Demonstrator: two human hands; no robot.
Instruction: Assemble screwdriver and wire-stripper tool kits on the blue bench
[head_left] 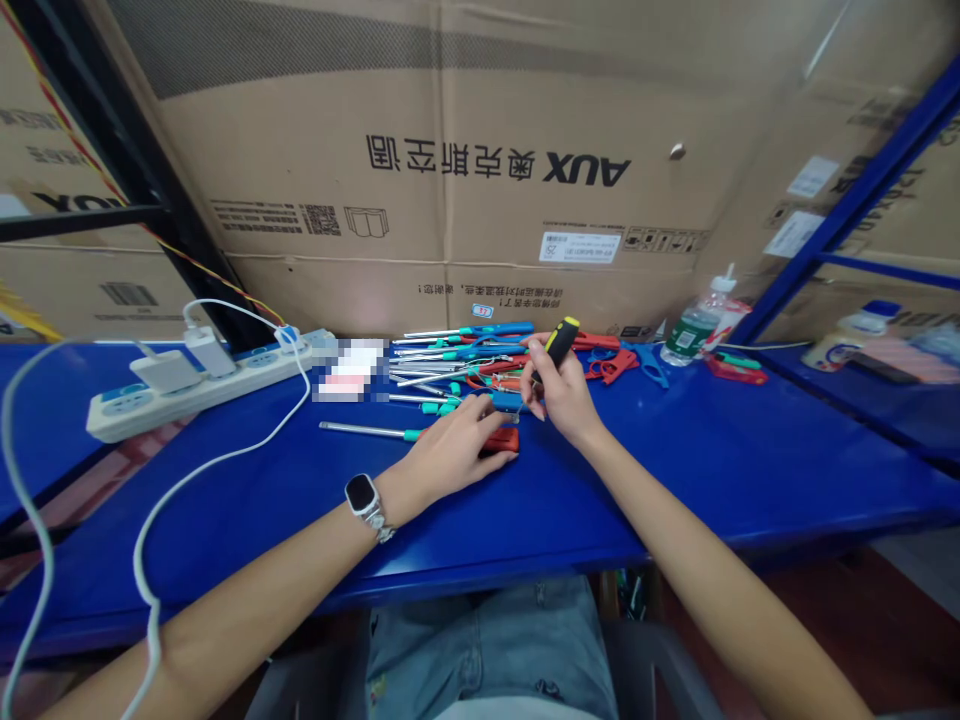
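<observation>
My right hand is closed around a black and yellow screwdriver handle, whose butt end tilts up; its tip points down toward my other hand. On the blue table, my left hand lies over the red handle of a tool with a long metal shaft and a teal collar, its fingers wrapped round the handle. Just behind both hands is a pile of similar tools with metal shafts, with a blue handle at its back edge. Red pliers-like pieces lie at its right end.
A white power strip with chargers and a loose white cable lies on the left. A green-labelled bottle stands at the back right. Behind the blue table rises a large cardboard box.
</observation>
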